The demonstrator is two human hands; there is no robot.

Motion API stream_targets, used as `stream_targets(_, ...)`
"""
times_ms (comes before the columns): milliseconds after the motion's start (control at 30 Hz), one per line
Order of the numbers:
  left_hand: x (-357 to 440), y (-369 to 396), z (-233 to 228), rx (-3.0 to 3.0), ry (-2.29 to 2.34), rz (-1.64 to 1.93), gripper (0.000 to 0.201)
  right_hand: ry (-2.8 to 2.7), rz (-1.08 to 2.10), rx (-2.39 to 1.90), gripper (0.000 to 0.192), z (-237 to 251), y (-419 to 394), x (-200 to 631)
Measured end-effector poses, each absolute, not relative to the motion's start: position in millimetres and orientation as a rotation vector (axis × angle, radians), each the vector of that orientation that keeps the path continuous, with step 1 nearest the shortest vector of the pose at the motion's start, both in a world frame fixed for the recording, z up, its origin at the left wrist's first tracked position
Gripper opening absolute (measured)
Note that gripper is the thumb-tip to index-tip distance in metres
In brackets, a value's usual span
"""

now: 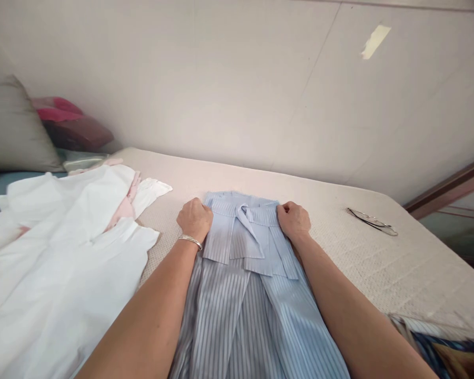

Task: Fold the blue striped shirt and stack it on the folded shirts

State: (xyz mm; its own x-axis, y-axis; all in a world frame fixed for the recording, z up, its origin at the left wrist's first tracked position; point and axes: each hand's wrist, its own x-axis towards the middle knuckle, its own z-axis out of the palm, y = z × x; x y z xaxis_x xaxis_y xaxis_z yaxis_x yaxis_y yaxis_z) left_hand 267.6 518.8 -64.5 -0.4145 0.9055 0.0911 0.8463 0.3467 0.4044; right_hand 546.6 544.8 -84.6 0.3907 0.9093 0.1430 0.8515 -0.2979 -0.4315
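Observation:
A light blue striped skirt (237, 295) with a pleated flap and a small tie at the waist lies on the mattress, its waistband toward the wall. At the left end of the waistband, my left hand (195, 217) is closed on the fabric; a silver bracelet (190, 240) circles that wrist. My right hand (294, 218) grips the opposite end of the waistband, fingers curled round the cloth. Between the two hands the waistband is spread out flat. The skirt's lower part runs out of view at the bottom.
White garments (71, 252) with pink pieces are heaped at the left. Beyond them are a grey pillow (16, 126) and a dark red bundle (79, 129). Eyeglasses (373, 221) rest on the mattress (414, 273) at right. Dark patterned cloth (450, 352) sits at the lower right corner.

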Motion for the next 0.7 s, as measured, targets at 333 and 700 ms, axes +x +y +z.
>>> stream_targets(333, 266.5, 526.1, -69.7, 1.788, 2.381, 0.59, 0.021, -1.562, 0.175, -2.196, 0.04, -82.1, 544.2, 545.7)
stream_targets(700, 273.4, 520.3, -64.2, 2.195, 2.206, 0.84, 0.036, -1.397, 0.147, -2.099, 0.044, -75.4, 537.9, 544.8)
